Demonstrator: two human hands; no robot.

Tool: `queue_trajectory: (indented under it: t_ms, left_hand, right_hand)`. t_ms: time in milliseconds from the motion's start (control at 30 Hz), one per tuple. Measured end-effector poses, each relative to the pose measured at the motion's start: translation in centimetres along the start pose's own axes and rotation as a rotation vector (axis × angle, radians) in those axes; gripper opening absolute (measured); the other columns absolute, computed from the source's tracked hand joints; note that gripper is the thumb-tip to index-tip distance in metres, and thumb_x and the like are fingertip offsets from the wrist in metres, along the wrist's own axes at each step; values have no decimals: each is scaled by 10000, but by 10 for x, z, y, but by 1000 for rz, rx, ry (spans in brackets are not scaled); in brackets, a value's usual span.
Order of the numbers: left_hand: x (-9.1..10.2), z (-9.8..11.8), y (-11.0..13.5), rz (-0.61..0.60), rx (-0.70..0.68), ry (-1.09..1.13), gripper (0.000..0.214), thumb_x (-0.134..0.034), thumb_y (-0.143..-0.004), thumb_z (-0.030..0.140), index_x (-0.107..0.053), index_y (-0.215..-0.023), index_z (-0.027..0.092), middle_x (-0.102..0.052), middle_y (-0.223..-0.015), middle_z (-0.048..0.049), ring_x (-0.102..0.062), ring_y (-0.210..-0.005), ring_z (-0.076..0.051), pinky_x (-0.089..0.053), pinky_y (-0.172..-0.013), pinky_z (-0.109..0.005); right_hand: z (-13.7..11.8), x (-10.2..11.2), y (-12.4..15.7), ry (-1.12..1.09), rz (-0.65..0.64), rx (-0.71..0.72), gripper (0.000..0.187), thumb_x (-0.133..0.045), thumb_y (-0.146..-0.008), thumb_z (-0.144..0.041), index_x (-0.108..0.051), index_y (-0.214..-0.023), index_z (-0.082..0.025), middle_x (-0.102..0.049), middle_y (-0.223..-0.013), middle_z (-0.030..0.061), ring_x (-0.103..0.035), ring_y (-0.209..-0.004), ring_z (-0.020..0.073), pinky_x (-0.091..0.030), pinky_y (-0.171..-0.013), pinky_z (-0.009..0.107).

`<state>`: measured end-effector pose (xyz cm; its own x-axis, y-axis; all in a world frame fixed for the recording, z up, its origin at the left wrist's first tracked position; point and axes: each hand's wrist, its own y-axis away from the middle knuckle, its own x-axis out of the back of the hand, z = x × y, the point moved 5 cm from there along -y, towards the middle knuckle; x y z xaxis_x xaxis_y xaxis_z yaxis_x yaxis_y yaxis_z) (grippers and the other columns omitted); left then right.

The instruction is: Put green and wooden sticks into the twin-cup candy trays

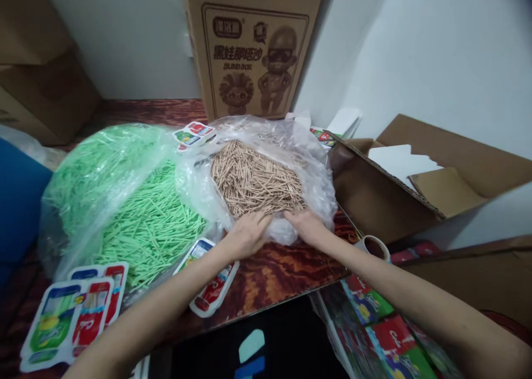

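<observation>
A clear plastic bag [320, 188] full of thin tan sticks [257, 182] lies with its mouth facing me on the table. At its near rim, my left hand [251, 234] is closed on the plastic, fingertips against the lowest sticks. My right hand [306, 226] pinches the same rim a little to the right. Some of the fingers are hidden in the folds. Left of this bag, a second clear bag [66, 201] spills bright green sticks [153, 224]. Below my left forearm lies a printed red and green package [210, 296], partly covered by the arm.
More printed packages [66, 323] lie at the front left. A tall cardboard box [257, 46] stands behind the bags. On the right are an open carton [374, 190] with white cards, a tape roll [374, 247] and stacked red-green packets [390, 340]. A blue container [20, 201] borders the left.
</observation>
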<state>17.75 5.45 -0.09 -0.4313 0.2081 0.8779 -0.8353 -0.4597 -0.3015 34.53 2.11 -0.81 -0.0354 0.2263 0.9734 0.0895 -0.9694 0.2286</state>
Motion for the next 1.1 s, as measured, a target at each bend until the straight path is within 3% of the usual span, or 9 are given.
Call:
queue_trajectory:
  t_ms: [100, 267, 367, 467, 600, 733, 833, 933, 1100]
  left_hand:
    - [-5, 6, 21, -144, -86, 12, 341, -464, -923, 390, -555, -1192, 200, -560, -1141, -91, -529, -1039, -227, -420, -908, -362]
    - [-23, -5, 25, -246, 51, -61, 222, -434, -931, 192, -617, -808, 174, -600, -947, -51, -565, -897, -172, -441, -818, -284]
    - [-27, -6, 22, -218, 104, -105, 110, -476, -882, 136, -584, -892, 155, -593, -938, -70, -555, -884, -200, -446, -790, -318]
    - [-24, -5, 21, -180, 150, -151, 179, -542, -842, 162, -536, -1019, 138, -578, -1029, -100, -517, -990, -250, -431, -837, -378]
    - [-18, -5, 22, -160, 186, -189, 294, -609, -813, 220, -503, -1072, 130, -562, -1085, -122, -492, -1045, -279, -412, -865, -418]
    - [-18, -10, 22, -181, 170, -193, 231, -604, -822, 237, -531, -1028, 161, -589, -1051, -92, -513, -1023, -253, -419, -862, -387]
    - [-18, -17, 21, -203, 141, -192, 189, -584, -832, 211, -553, -1017, 183, -608, -1019, -63, -541, -983, -218, -426, -851, -348]
    - [-19, -21, 21, -209, 120, -216, 134, -527, -854, 147, -561, -980, 178, -612, -970, -57, -556, -922, -204, -437, -813, -335]
    - [-22, -21, 19, -169, 94, -301, 123, -452, -895, 102, -549, -948, 155, -577, -951, -80, -524, -920, -226, -425, -804, -360]
  right_hand:
    - [3, -6, -1, 67, -13, -12, 227, -412, -877, -54, -582, -1023, -87, -671, -969, 216, -646, -902, 274, -446, -807, 350]
    - [-2, -1, 7, 74, -71, -4, 313, -502, -799, -31, -575, -1094, -107, -642, -1051, 170, -611, -970, 243, -432, -843, 309]
    - [-1, 13, 17, -98, -143, 73, 496, -650, -713, -130, -564, -1200, -166, -571, -1219, 121, -547, -1117, 246, -417, -919, 295]
    - [-9, 26, 22, -386, -83, 143, 674, -688, -730, -294, -446, -1354, -211, -482, -1328, 99, -458, -1232, 256, -374, -1004, 338]
    - [-26, 6, 24, -336, -21, 37, 869, -756, -675, -316, -331, -1418, -167, -492, -1298, 153, -465, -1211, 289, -396, -954, 377]
    - [-33, -19, 21, -141, -14, 29, 482, -666, -760, -214, -520, -1216, -164, -632, -1116, 133, -588, -1034, 257, -419, -795, 311]
    - [-24, -23, 11, -70, 19, 44, 220, -602, -779, -155, -607, -996, -188, -696, -923, 85, -635, -842, 221, -378, -663, 268]
    - [-19, -21, 0, -35, 79, 46, 180, -540, -769, -62, -616, -873, -188, -695, -799, 64, -616, -738, 200, -325, -604, 264]
    - [-20, -26, -12, 26, 246, 87, 208, -442, -855, -36, -609, -892, -155, -665, -895, 95, -550, -844, 210, -321, -691, 290]
